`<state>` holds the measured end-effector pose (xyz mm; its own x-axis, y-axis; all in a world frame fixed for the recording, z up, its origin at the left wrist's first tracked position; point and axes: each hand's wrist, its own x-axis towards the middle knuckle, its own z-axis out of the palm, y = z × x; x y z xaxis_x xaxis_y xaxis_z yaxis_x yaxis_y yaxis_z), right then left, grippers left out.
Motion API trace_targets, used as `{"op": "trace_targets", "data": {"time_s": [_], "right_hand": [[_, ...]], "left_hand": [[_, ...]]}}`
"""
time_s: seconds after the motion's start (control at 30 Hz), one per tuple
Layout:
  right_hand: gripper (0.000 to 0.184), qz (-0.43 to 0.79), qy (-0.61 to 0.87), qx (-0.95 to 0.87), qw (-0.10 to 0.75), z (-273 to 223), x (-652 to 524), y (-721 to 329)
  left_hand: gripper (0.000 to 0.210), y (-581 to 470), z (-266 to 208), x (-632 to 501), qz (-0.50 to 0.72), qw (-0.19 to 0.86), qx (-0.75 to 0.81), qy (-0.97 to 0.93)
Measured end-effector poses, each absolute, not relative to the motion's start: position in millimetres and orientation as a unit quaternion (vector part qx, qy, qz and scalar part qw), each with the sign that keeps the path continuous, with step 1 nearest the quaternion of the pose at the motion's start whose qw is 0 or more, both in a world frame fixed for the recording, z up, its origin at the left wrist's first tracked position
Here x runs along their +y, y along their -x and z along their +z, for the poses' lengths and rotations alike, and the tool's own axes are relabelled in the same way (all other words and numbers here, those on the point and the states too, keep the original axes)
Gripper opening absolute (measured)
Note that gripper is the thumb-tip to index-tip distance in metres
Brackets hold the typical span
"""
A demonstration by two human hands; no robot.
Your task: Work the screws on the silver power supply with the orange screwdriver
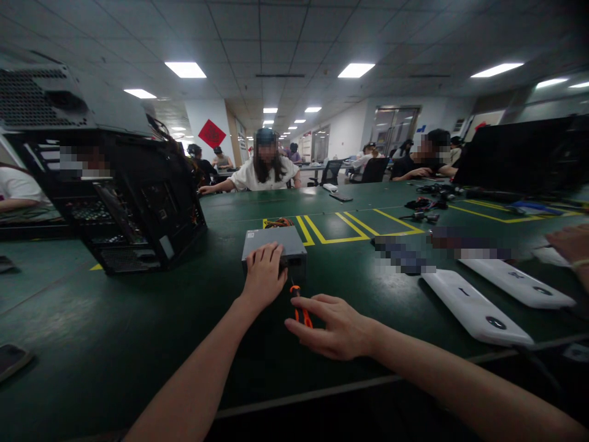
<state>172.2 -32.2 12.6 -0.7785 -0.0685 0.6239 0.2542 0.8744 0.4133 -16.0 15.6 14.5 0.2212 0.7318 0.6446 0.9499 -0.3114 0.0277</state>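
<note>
A grey computer power supply unit sits on the green table in front of me, a bundle of coloured cables behind it. My left hand rests over its near left part, fingers bent across the top and near side. A small dark part shows by the left fingertips, too unclear to name. My right hand holds an orange and black screwdriver between thumb and fingers. The screwdriver's tip points up toward the near face of the unit; whether it touches is too small to tell.
An open black computer case stands at left with another grey unit on top. Two white devices lie at right, near another person's hand. Cables and a monitor are farther right. A person sits opposite.
</note>
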Motion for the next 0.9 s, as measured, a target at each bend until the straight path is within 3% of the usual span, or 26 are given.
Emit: {"op": "trace_targets", "data": {"time_s": [0.2,0.43,0.67,0.9], "right_hand": [[0.022,-0.230,0.057,-0.901,0.364,10.1,-29.3,-170.6],[0.031,-0.226,0.057,-0.919,0.318,12.1,-30.2,-170.9],[0.023,-0.209,0.110,-0.889,0.392,9.1,-27.2,-173.0],[0.019,-0.230,0.101,-0.906,0.341,10.4,-30.5,-171.4]], "left_hand": [[0.045,15.7,15.1,14.7,-0.288,0.183,-0.555,0.759],[0.043,16.4,14.2,15.9,-0.285,0.193,-0.554,0.758],[0.040,16.4,15.3,15.8,-0.278,0.191,-0.560,0.757],[0.039,16.6,15.0,17.3,-0.278,0.188,-0.562,0.756]]}}
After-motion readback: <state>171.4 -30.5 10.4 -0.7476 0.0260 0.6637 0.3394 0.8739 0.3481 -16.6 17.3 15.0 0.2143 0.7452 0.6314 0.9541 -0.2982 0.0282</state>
